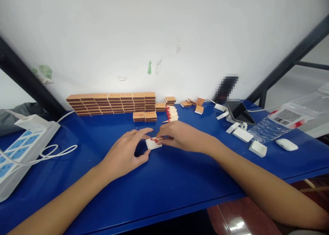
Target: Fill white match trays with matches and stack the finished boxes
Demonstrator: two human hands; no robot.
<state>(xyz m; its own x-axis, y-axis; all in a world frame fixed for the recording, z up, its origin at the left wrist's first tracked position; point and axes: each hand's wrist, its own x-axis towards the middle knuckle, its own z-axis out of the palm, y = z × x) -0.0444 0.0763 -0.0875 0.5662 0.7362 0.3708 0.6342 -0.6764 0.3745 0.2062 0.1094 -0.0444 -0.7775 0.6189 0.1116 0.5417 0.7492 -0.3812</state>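
A small white matchbox tray [152, 144] lies on the blue table, with a few red-headed matches [156, 139] at its upper edge. My right hand [177, 135] pinches matches over the tray's right side. Around the tray's left side is my left hand [128, 151], its thumb and fingers apart with nothing between them. Just behind my right hand lies a heap of red-tipped matches [172, 114]. Two closed matchboxes [144, 117] sit to the left of that heap.
Stacked matchboxes [113, 104] line the wall. Loose matchbox parts [199, 109] lie at the back right. A power strip [19, 152] with cables is at left. Right: a tilted phone [240, 112], white blocks [257, 148], a plastic bag [272, 125] and a white case [287, 144].
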